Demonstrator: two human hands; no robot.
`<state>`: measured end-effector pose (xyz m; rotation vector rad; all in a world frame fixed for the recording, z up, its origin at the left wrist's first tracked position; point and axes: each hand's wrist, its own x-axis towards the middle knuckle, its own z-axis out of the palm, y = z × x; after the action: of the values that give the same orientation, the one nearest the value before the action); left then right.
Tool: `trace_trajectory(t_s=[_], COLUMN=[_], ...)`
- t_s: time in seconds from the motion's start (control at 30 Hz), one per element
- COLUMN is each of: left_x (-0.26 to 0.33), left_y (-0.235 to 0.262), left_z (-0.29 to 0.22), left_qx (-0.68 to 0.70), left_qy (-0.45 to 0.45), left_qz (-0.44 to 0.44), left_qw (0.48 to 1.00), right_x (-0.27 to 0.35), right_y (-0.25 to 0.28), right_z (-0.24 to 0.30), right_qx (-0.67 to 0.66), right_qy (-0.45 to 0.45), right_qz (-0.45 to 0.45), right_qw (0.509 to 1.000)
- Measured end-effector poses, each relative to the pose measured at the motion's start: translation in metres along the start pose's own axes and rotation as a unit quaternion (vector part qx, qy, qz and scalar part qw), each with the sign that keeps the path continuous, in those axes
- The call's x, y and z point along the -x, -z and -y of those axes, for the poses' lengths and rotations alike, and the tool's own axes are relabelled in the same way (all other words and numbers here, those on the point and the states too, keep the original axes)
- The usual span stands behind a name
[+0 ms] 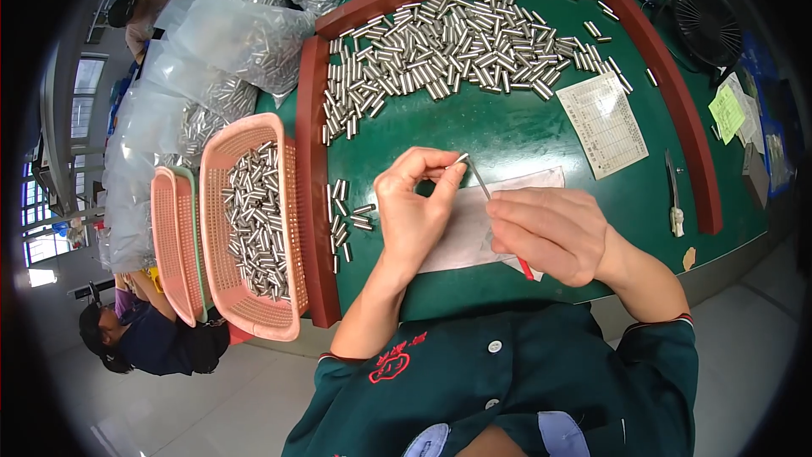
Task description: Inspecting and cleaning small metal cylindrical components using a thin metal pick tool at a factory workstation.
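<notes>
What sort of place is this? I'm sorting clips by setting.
Likely a factory workbench: a heap of small metal tubes on a green table, a pink basket holding more, and clear bags of them.

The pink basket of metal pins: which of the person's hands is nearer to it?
Left. The left hand is just right of the pink basket, past the table's red rim. The right hand lies farther right, beyond the left hand.

We see a dark green short-sleeved work shirt below the left hand (414,216) and right hand (550,233): white buttons, red chest emblem, thin red-white cuff trim, light blue inner collar.
</notes>
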<state>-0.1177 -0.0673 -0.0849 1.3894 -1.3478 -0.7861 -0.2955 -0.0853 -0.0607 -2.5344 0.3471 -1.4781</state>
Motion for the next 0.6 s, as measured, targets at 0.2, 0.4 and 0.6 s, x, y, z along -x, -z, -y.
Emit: trace_trajectory(t_s=[0.2,0.4,0.6], left_x=[-0.004,-0.007,-0.006], left_y=[0.006,0.013,0.01], left_z=[0.001,0.0,-0.001], left_qx=[0.01,0.241,0.239], left_qy=[0.07,0.144,0.188], left_qz=[0.008,0.054,0.076], left_qw=[0.997,0.958,0.95], right_x=[-0.001,0.009,0.008], right_y=[0.006,0.005,-0.007], right_z=[0.007,-0.008,-0.015], right_qx=[-0.065,-0.131,-0.24], right_qy=[-0.015,-0.19,-0.25], right_qz=[-0.065,-0.14,-0.247], right_qw=[0.996,0.963,0.905])
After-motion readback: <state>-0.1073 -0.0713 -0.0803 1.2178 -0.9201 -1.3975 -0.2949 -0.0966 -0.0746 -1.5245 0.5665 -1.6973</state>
